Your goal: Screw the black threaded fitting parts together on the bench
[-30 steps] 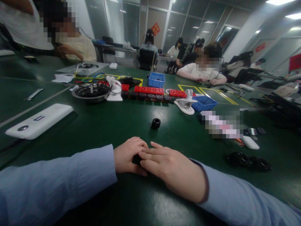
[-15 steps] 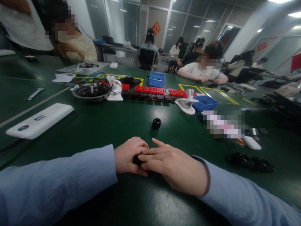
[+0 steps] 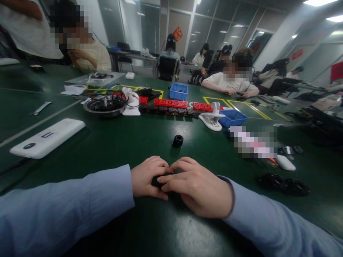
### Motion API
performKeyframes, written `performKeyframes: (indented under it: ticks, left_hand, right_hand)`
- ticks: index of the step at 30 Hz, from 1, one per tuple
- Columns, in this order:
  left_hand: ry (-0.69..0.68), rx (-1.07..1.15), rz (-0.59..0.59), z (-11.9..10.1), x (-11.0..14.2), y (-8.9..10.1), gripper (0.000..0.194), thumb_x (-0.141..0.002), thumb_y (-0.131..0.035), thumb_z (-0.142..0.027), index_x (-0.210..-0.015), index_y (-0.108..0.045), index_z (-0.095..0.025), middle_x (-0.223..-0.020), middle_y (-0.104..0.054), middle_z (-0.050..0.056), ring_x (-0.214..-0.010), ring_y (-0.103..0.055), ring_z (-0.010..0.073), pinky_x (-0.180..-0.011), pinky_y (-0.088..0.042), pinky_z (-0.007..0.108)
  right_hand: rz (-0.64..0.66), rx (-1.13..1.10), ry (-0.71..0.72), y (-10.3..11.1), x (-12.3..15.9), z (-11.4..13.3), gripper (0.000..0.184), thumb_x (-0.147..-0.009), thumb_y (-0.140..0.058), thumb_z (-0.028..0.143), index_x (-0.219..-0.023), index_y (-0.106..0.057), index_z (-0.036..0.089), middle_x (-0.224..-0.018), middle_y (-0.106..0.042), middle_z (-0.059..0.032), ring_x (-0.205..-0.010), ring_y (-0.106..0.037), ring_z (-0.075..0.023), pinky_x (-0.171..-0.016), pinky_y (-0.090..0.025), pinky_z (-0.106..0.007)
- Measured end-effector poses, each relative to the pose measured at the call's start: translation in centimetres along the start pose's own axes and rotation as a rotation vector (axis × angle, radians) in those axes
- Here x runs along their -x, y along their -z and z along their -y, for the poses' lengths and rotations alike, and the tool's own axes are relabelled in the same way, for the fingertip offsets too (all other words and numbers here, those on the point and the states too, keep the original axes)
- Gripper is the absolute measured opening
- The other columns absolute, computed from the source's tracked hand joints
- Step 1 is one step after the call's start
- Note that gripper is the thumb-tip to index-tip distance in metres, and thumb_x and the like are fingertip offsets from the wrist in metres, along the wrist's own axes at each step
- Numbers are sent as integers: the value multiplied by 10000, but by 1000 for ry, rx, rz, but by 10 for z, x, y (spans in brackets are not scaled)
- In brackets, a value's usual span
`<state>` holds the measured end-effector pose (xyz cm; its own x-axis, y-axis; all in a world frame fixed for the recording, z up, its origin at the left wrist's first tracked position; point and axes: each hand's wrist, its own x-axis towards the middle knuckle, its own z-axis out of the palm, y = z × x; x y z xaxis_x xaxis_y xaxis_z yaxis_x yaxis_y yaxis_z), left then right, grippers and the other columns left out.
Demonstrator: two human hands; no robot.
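Note:
At the near middle of the green table (image 3: 120, 142), my left hand (image 3: 147, 176) is closed round a small black part (image 3: 157, 181). Most of that part is hidden by the fingers, so I cannot tell its exact kind. From the right, my right hand (image 3: 198, 185) reaches over with its fingers bent, the fingertips on the same part and touching the left hand. Just beyond both hands stands a small black tyre-like ring (image 3: 178, 141), its round hole showing. Several larger black tyres (image 3: 285, 184) lie by my right forearm.
A white power bank (image 3: 50, 137) with a cable lies left, near a wrench (image 3: 41, 108). Farther back are a metal bowl (image 3: 104, 113), red socket-like blocks (image 3: 170, 102), a white clamp base (image 3: 211, 121) and blue bins (image 3: 179, 91). Other people (image 3: 227, 78) sit across the table.
My right hand's fingers have drawn in and bent, the raised index finger coming down toward the left hand. My left hand keeps its hold in the same place.

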<state>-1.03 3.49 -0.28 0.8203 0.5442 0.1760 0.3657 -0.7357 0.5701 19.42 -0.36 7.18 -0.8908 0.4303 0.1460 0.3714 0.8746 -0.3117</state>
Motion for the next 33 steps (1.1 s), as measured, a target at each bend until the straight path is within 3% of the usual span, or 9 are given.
performKeyframes:
  ticks: [9,14,18,22,26,29,33]
  left_hand:
    - [-14,-20,-8,-2,0,1,463,-712,-640,-615,-881,-625,-185,-989,-604,49,-940,-550,241,-902,-373,407]
    - [-6,-35,19,-5,-2,6,475,-698,-649,-631,-884,-641,-194,-976,-604,55,-929,-541,244,-874,-392,403]
    - [10,7,7,-6,2,5,695,-647,-663,-678,-1122,-579,-178,-1076,-582,98,-994,-525,280,-916,-393,456]
    - [34,111,-99,-5,8,9,867,-641,-634,-720,-1294,-447,-181,-1226,-484,134,-1049,-508,288,-941,-409,471]
    - [-24,59,-160,-9,9,30,727,-706,-628,-662,-1266,-503,-215,-1235,-502,114,-1148,-455,300,-1002,-365,475]
    - [-137,-8,-84,-16,2,48,583,-738,-671,-554,-1199,-582,-208,-1219,-548,110,-1165,-461,283,-1026,-343,445]
    - [-197,-8,150,-28,-9,59,505,-746,-723,-356,-1210,-590,-208,-1252,-569,104,-1151,-510,251,-1014,-373,390]
  right_hand:
    - [-108,-94,6,-3,3,3,219,-732,-500,124,-811,-684,213,-1090,-696,-1,-1001,-508,-207,-889,-360,-390]
    - [-419,-203,35,-10,10,0,189,-722,-460,154,-771,-638,189,-897,-704,-31,-823,-533,-182,-807,-387,-364]
    - [-587,-318,-196,-28,16,-9,101,-705,-448,155,-738,-540,182,-712,-577,-20,-729,-502,-170,-716,-396,-320]
    - [-535,-583,-445,-48,20,-21,149,-666,-454,146,-805,-483,193,-742,-517,0,-716,-482,-157,-684,-396,-299]
    - [-332,-686,-446,-56,24,-30,463,-674,-601,234,-1122,-496,186,-1003,-567,-55,-941,-523,-216,-852,-409,-392]
    - [-216,-551,-453,-57,23,-31,745,-597,-766,370,-1258,-483,171,-1141,-549,-106,-1085,-491,-285,-955,-362,-462]
    - [-184,-368,-389,-59,17,-31,653,-579,-805,422,-1144,-607,161,-1078,-614,-97,-1039,-519,-285,-930,-383,-446]
